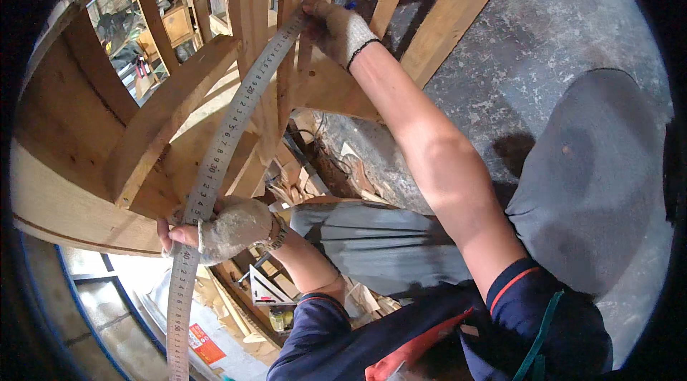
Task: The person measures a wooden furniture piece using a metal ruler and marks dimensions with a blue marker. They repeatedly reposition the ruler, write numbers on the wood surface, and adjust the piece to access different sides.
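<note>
A long steel ruler (227,130) runs slantwise across a curved wooden frame (261,45), from the upper middle down to the lower edge. My left hand (232,229), in a dirty off-white work glove with bare fingertips, pinches the ruler along its lower half. Up at the ruler's far end, my right hand (338,30), gloved the same way, is closed with its fingertips against the ruler and the frame's slats. A small blue tip (350,5) shows beside that hand; what it belongs to is hidden. A curved wooden rib (172,116) stands left of the ruler.
Wood scraps (297,177) lie on the floor below the frame. A white triangular square (268,288) is by my left forearm. At the upper left, a fan (114,20) shows through the slats. Bare grey concrete (572,16) spreads at the right, beside my knee.
</note>
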A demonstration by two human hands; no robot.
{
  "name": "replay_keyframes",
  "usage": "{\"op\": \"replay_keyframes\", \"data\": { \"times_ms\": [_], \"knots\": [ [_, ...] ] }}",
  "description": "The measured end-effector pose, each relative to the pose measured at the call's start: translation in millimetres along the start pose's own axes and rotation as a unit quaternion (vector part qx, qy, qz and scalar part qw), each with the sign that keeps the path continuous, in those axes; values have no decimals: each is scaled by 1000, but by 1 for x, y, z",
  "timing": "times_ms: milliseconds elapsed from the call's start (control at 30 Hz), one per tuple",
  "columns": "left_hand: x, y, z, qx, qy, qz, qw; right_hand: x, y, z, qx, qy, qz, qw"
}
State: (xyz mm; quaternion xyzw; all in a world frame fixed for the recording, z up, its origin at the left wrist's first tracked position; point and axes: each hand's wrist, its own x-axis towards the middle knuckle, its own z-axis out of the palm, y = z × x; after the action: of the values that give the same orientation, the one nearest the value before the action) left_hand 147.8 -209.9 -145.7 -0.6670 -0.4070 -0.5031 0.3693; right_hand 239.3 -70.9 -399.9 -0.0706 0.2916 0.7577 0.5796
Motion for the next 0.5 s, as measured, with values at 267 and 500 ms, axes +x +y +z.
{"op": "replay_keyframes", "data": {
  "times_ms": [267, 500],
  "knots": [
    [-11, 32, 17, 30, -3, 27, 999, 15, -2, -6, -20, -11, 30, 999],
    [-8, 36, 17, -18, -14, 34, 999, -5, 0, 1, 19, 8, -6, 1000]
  ]
}}
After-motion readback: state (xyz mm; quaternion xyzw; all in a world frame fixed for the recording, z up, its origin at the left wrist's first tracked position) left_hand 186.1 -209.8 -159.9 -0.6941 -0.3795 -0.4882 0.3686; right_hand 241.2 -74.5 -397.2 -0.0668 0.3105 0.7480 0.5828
